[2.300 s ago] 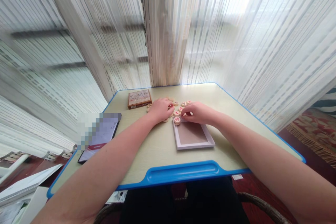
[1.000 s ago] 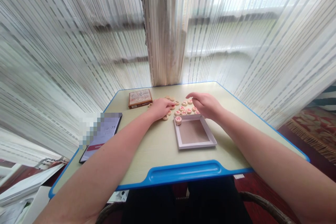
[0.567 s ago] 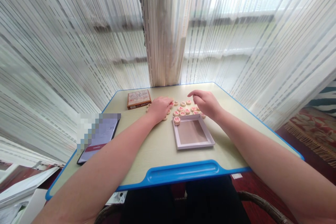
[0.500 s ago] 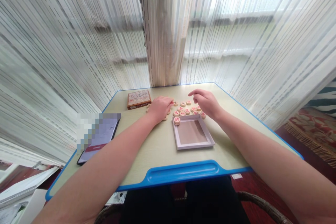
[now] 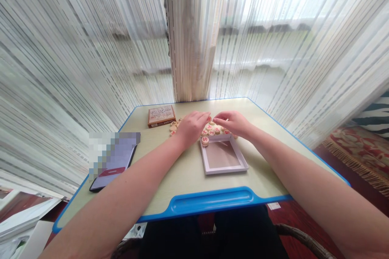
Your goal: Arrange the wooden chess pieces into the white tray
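Pale table (image 5: pixel 182 180); red 帥 on disc (image 5: pixel 205 140) at tray (image 5: pixel 226 169) corner; left hand (image 5: pixel 192 129), right hand (image 5: pixel 236 123) nearly together, grips unclear.

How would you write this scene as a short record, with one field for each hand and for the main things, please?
Left hand: the left hand is among the discs, a red-marked one near its fingertips; grip unclear
Right hand: the right hand is bent above discs, fingertips close to the left hand's; grip unclear
Loose pieces: round discs, several red-marked, behind the tray; others near the box
Tray: shallow white tray, a red-marked disc in its far left corner
Box: brown box, far left
Surface: pale table, blue-edged
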The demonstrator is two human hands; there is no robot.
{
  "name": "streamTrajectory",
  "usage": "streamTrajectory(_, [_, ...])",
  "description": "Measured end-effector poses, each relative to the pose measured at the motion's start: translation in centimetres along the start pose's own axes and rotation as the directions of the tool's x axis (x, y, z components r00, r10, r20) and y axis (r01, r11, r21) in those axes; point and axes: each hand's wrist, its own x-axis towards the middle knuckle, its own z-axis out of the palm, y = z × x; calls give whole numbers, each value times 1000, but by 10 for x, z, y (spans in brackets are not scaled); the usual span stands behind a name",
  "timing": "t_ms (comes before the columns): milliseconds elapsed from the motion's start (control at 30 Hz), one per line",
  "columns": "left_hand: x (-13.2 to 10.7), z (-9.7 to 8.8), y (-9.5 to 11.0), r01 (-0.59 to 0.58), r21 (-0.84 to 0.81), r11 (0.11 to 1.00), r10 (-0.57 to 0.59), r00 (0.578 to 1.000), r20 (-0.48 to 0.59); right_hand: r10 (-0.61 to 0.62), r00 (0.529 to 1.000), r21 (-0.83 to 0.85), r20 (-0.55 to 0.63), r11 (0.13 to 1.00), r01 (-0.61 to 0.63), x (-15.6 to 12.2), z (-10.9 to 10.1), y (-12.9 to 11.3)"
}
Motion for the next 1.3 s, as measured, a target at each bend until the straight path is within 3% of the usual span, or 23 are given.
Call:
streamTrajectory(467, [2,-7,8,-95,-83,992,92,995,-31,21,999,114,26,993,-24,-2,0,-2])
streamTrajectory(600, [-1,-7,7,-33,-113,993,30,999,-24,78,988,-66,131,995,-70,-6,-11,-12])
streamTrajectory(700, [-3,-9,3,91,-127,988,-86,995,44,63,966,-322,249,947,21,-13,-17,-24])
streamTrajectory(800, [-4,-12,-2,210,-121,970,-188,967,170,31,943,-426,332,896,120,-21,-14,-32])
streamTrajectory(1033, [-1,-15,-6,232,-53,971,-192,896,400,52,929,-443,368,888,126,-26,-3,-28])
streamTrajectory(1167, [0,-14,-7,215,-105,971,-140,866,480,59,902,-415,427,899,138,-25,-6,-28])
streamTrajectory(1300, [2,-15,-7,277,-127,952,-172,832,528,31,878,-391,477,903,180,-23,-7,-27])
